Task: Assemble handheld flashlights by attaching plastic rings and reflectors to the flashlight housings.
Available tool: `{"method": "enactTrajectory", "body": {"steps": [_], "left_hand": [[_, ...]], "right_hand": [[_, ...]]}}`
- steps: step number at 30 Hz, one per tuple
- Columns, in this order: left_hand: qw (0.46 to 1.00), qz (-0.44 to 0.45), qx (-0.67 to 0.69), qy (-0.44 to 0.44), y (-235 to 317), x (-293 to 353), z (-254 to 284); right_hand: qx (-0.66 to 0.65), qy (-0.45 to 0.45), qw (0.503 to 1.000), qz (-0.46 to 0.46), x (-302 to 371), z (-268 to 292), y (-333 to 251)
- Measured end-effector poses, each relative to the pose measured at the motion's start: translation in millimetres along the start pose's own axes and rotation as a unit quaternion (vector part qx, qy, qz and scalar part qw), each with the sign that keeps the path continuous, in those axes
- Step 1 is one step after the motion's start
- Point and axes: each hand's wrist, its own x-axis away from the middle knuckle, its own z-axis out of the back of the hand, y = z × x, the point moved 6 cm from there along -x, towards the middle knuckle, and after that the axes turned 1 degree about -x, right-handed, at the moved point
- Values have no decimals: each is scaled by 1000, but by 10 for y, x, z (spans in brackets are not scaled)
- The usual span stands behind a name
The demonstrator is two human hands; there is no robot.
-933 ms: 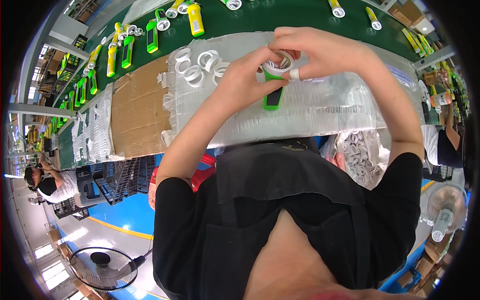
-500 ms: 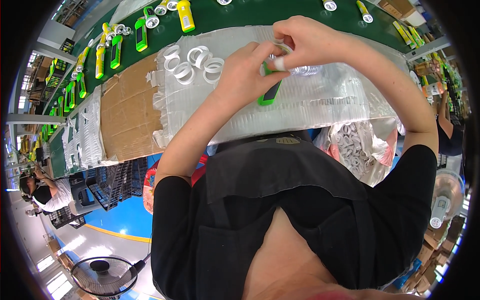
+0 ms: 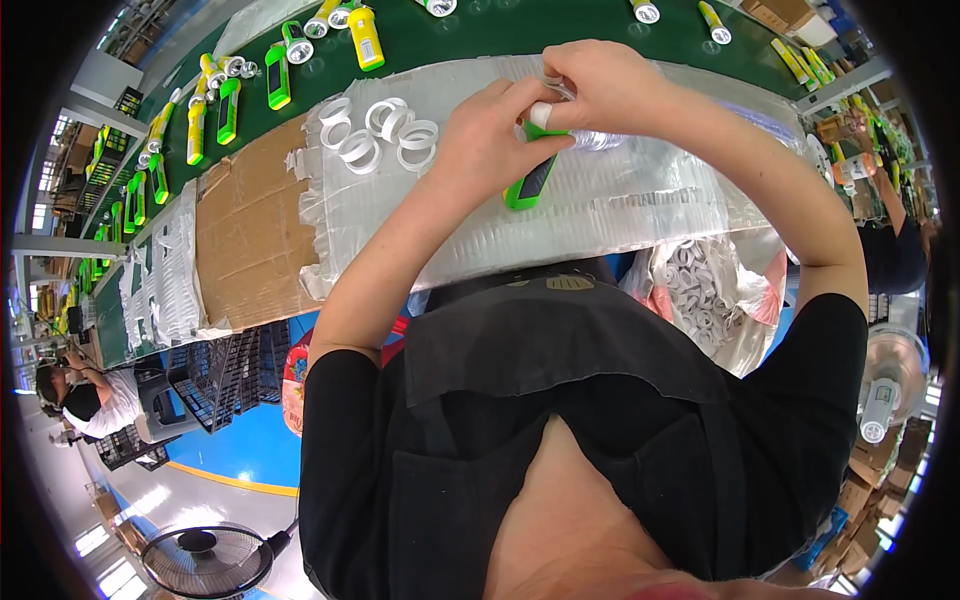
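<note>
My left hand [image 3: 497,135] is closed around a green flashlight [image 3: 531,183], whose dark panel shows below my fingers. Against the flashlight's head end, my right hand [image 3: 605,88] has its thumb and fingers pinched together. A thin pale rim shows between the fingertips there, mostly hidden by them. White wrapping or a band [image 3: 541,114] sits at one right fingertip. Several white plastic rings [image 3: 360,150] lie in a loose group left of my left hand. Just beyond my right wrist, clear round plastic pieces [image 3: 598,141] rest on the plastic-covered cardboard [image 3: 640,205].
Green and yellow flashlights [image 3: 278,78] stand and lie along the green bench [image 3: 480,30] beyond the cardboard. An open bag of white rings [image 3: 697,290] hangs below the front edge, right of my apron. Black crates [image 3: 222,372] and a fan [image 3: 205,560] are at left.
My hands stay together at the flashlight's head, with my right fingers shifted slightly, so more green shows near the top. The flashlight's lower end has moved a little left.
</note>
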Motion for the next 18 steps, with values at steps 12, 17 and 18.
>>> {"method": "enactTrajectory", "body": {"steps": [12, 17, 18], "left_hand": [[972, -63, 215, -66, 104, 30, 278], [662, 259, 476, -517, 267, 301, 89], [857, 74, 336, -384, 155, 44, 134]], "right_hand": [[-268, 203, 920, 203, 645, 556, -77], [-158, 300, 876, 342, 814, 771, -207], [-117, 281, 896, 324, 765, 691, -171]]}}
